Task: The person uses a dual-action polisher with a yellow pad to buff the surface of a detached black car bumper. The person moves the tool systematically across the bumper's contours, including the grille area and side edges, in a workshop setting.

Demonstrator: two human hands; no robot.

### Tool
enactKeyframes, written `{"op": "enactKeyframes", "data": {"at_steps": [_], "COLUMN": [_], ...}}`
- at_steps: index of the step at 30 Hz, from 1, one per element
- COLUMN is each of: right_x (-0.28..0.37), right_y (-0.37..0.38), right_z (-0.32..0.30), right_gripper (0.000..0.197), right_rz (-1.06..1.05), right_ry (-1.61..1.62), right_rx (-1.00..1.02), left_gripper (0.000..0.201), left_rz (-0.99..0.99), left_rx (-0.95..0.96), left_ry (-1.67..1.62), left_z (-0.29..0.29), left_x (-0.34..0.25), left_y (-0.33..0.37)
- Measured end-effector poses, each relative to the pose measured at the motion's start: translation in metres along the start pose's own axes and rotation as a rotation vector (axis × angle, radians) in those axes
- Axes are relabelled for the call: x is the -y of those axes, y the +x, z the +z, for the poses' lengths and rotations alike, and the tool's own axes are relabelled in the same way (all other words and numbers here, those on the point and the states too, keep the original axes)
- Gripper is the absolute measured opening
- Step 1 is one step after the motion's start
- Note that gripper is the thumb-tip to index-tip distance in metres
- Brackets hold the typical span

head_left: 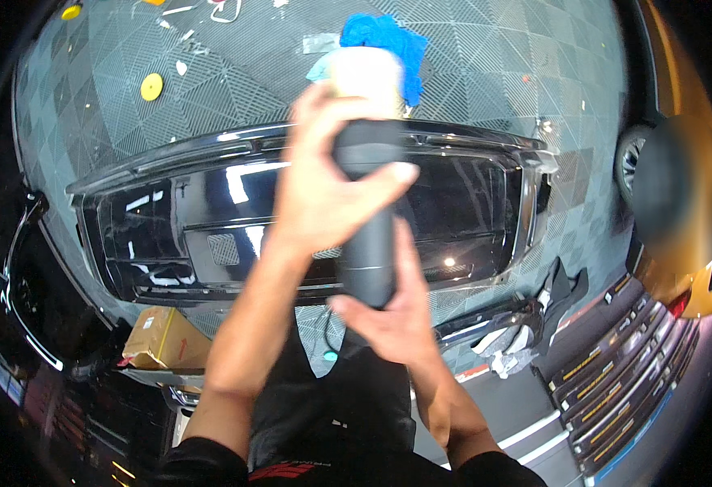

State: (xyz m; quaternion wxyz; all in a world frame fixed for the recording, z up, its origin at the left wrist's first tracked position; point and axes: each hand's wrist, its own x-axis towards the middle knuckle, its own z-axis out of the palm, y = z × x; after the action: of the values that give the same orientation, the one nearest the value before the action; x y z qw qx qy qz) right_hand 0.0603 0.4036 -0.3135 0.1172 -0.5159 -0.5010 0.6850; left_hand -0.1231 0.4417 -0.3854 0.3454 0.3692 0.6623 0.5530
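Observation:
Held up in front of me is a black, cylinder-shaped polisher (pixel 370 252) with a pale yellow pad (pixel 370 77) on its far end. My left hand (pixel 323 178) wraps round its upper body just below the pad, the thumb lying across the front. Lower down, my right hand (pixel 392 321) grips the near end of the body from the right. Beneath the tool lies a wide, glossy black car body panel (pixel 453 203), partly hidden by my hands and the polisher. Both hands and the pad look slightly blurred.
Beyond the panel, a blue cloth (pixel 384 36) and a yellow disc (pixel 152 87) lie on the grey tiled floor. A cardboard box (pixel 157 337) stands near left. A black car (pixel 31 268) flanks the left, an orange car (pixel 705 73) the right. Long dark boxes (pixel 616 390) lie near right.

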Motion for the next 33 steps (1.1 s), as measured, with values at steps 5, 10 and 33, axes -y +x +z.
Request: {"op": "enactKeyframes", "data": {"at_steps": [5,10,33], "right_x": [0.019,0.021,-0.026], "right_y": [0.019,0.038,0.028], "right_z": [0.084,0.114,-0.329], "right_gripper": [0.116,0.115,0.094], "right_rz": [-0.007,0.008,0.103], "right_ry": [-0.003,-0.018,0.352], "right_rx": [0.235,0.365,-0.269], "left_gripper": [0.057,0.061,0.063], "left_rz": [-0.208,-0.273,-0.106], "left_rx": [-0.186,-0.309,0.163], "left_ry": [-0.013,0.041,0.040], "left_z": [-0.115,-0.164,0.390], "left_x": [-0.010,-0.001,-0.027], "left_y": [-0.018,-0.024,0.066]}}
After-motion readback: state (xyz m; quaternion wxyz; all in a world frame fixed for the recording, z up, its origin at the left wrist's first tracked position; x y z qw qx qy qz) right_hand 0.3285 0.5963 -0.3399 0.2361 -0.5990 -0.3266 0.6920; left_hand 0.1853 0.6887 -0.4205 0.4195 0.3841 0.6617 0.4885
